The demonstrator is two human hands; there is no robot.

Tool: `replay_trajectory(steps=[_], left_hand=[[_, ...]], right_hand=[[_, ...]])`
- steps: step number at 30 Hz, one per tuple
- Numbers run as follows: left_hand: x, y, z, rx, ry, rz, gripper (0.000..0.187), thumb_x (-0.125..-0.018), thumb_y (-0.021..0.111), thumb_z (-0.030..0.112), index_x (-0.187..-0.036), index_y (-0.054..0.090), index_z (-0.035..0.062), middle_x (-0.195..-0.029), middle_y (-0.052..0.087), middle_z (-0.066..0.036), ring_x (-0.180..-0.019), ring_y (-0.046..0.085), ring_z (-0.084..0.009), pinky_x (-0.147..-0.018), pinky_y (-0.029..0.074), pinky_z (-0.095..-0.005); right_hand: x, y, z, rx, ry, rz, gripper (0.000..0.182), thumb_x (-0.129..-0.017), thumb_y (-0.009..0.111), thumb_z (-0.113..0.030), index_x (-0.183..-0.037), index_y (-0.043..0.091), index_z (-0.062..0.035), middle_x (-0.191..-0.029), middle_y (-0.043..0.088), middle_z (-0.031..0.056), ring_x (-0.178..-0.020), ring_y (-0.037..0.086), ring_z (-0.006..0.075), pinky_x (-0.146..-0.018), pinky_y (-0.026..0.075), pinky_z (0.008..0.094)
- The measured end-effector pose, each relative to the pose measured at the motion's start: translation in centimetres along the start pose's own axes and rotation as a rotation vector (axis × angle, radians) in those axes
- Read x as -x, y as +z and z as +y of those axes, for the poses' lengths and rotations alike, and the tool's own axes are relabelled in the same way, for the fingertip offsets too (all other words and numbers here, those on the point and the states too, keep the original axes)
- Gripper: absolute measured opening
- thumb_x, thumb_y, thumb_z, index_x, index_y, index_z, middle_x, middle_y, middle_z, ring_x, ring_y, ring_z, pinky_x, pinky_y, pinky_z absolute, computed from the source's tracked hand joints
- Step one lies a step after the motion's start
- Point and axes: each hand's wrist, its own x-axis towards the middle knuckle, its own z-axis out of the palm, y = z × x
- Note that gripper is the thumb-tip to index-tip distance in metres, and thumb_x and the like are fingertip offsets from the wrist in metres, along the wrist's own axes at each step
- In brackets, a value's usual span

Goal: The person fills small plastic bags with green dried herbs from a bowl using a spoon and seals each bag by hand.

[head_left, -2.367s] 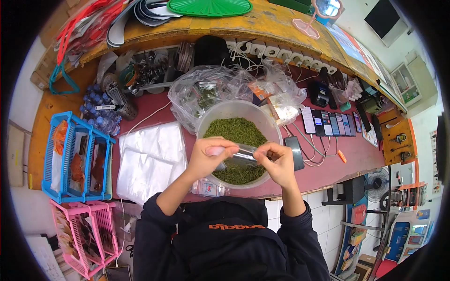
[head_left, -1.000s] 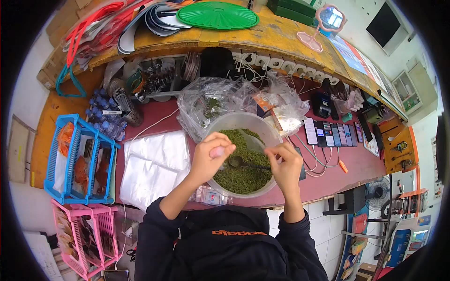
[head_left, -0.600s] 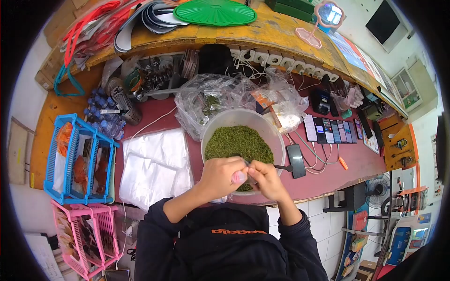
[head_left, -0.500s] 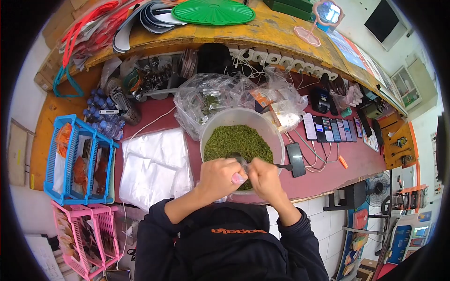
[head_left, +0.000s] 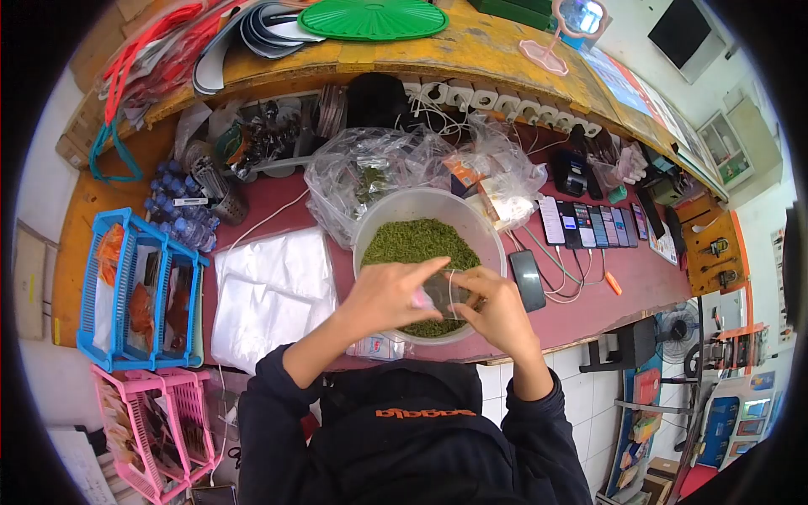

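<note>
Two hands meet over a big round tub [head_left: 370,220] full of green bits [head_left: 421,240]. The tub sits on the red table [head_left: 606,307], close to the person's body.

The left hand [head_left: 389,296] and the right hand [head_left: 497,307] are close together. Between them is a small clear bag [head_left: 439,295] with dark stuff inside. The left hand's fingers [head_left: 425,271] pinch the top of the small bag, and one long finger lies flat across it. The right hand's fingers [head_left: 467,282] pinch the other side of the same bag. A thin band [head_left: 450,290] seems to go around the bag near the right hand, but it is too small to tell for sure. The bag hangs just above the green bits, near the front edge of the tub.

To the left of the tub lies a pile of flat clear bags [head_left: 269,286]. Further left stands a blue basket [head_left: 126,286], and a pink basket [head_left: 143,412] sits below it. Behind the tub is a big crinkly plastic bag [head_left: 370,172] with things inside. To the right, a black phone [head_left: 528,279] lies just beside the tub, and a row of phones [head_left: 589,225] lies further off with cords plugged in. A green lid [head_left: 374,17] rests on the yellow shelf [head_left: 497,63] at the back.
</note>
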Motion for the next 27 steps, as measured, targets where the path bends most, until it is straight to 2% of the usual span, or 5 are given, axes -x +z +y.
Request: replay_trajectory(steps=[5,7,9,16,27], left_hand=[[0.4,1.1,-1.2,-0.066,0.152,0.223,0.050,-0.067,0.082,0.032,-0.110,0.068,0.0104,-0.078,0.067,-0.007,-0.067,0.065,-0.0215,-0.060,0.051,-0.0319],[1.0,-0.4,-1.7,-0.056,-0.038,0.250,0.051,-0.065,0.084,0.029,-0.110,0.069,0.0088,-0.079,0.067,-0.007,-0.066,0.064,-0.0206,-0.060,0.051,-0.0294],[1.5,-1.8,-2.3,-0.022,-0.107,0.253,0.051,-0.063,0.085,0.024,-0.109,0.070,0.0064,-0.079,0.068,-0.008,-0.066,0.064,-0.0184,-0.061,0.049,-0.0278],[2.7,-3.4,-4.0,0.081,-0.159,0.357,0.056,-0.059,0.088,0.022,-0.111,0.070,0.0074,-0.071,0.055,-0.005,-0.060,0.052,-0.0154,-0.058,0.043,-0.0265],[2.2,-3.5,-3.9,0.178,-0.203,0.338,0.058,-0.060,0.087,0.015,-0.114,0.068,0.0051,-0.096,0.061,-0.007,-0.087,0.059,-0.0174,-0.077,0.047,-0.0288]], right_hand=[[-1.3,1.3,0.8,0.206,-0.152,0.254,0.025,-0.074,0.073,-0.005,-0.099,0.070,-0.0063,-0.089,0.060,0.0110,-0.083,0.063,0.0243,-0.072,0.048,0.0372],[-1.6,2.1,3.0,0.363,-0.191,0.380,0.024,-0.075,0.073,-0.010,-0.099,0.070,-0.0083,-0.086,0.060,0.0096,-0.087,0.063,0.0254,-0.077,0.046,0.0397],[-1.6,3.3,6.5,0.649,-0.020,-0.004,0.021,-0.078,0.071,-0.018,-0.098,0.071,-0.0121,-0.086,0.062,0.0070,-0.086,0.063,0.0254,-0.080,0.043,0.0419],[-2.7,5.9,6.2,0.918,-0.262,-0.011,0.015,-0.083,0.062,-0.018,-0.093,0.071,-0.0128,-0.081,0.062,0.0038,-0.074,0.064,0.0221,-0.069,0.048,0.0357],[-2.0,-0.1,4.8,0.177,-0.098,-0.129,0.016,-0.077,0.074,-0.024,-0.088,0.076,-0.0130,-0.072,0.067,0.0083,-0.064,0.063,0.0271,-0.058,0.048,0.0368]])
